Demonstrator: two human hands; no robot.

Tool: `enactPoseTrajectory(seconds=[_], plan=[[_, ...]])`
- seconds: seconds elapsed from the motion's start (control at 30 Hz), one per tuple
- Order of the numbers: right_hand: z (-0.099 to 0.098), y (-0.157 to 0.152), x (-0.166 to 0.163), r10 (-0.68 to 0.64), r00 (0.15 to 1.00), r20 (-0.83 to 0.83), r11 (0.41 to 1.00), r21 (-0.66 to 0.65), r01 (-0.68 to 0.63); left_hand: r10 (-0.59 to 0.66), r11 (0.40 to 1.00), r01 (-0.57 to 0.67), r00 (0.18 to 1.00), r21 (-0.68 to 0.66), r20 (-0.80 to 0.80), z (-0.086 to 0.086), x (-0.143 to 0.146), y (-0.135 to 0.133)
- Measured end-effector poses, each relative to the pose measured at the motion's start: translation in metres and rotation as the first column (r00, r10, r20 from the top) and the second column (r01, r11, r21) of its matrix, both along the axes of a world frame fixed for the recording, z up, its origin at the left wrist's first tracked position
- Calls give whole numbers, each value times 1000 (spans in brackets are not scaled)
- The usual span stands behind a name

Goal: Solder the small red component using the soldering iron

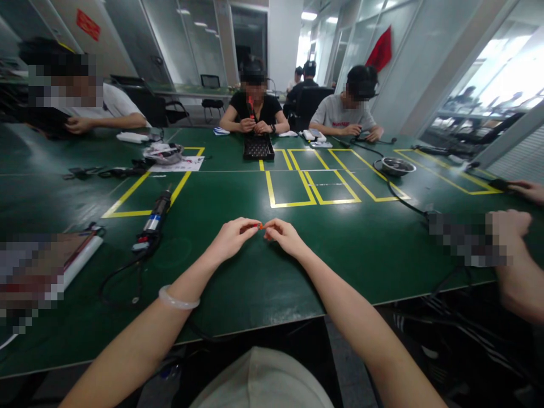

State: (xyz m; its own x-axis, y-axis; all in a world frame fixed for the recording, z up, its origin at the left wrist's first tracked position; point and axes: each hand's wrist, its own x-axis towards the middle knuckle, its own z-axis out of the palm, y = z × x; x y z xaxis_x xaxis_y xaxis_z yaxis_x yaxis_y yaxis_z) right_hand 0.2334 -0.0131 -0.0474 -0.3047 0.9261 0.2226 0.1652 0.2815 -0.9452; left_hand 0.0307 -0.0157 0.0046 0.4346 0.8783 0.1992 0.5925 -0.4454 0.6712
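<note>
At left, a corded black-and-silver tool (153,221) lies on the green table (221,187); toward the middle, the left hand (233,235), a pale bangle (179,298) behind its wrist, pinches a small orange piece (260,226) just above the surface. The right hand (284,237) brings its drawn-together fingertips to the piece's right side, though whether they grip it cannot be told; farther right stands a round metal bowl (398,165).

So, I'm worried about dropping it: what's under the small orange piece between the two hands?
Glossy green tabletop shows just below the small orange piece, between the left hand and right hand. The spot directly beneath is covered by the piece and hands.
</note>
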Motion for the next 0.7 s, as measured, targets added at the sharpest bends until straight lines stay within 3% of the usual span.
enactPoseTrajectory(seconds=[0.17,0.43,0.7], plan=[[0,0,0,29,999,14,999,-40,-28,-39,999,39,999,-33,18,-19,0,-2],[5,-3,-3,69,996,-60,993,-93,-74,-52,994,68,984,-86,173,-15,6,-14],[8,-4,-3,68,992,-108,990,-112,-81,-72,988,96,978,-117,195,-19,5,-13]])
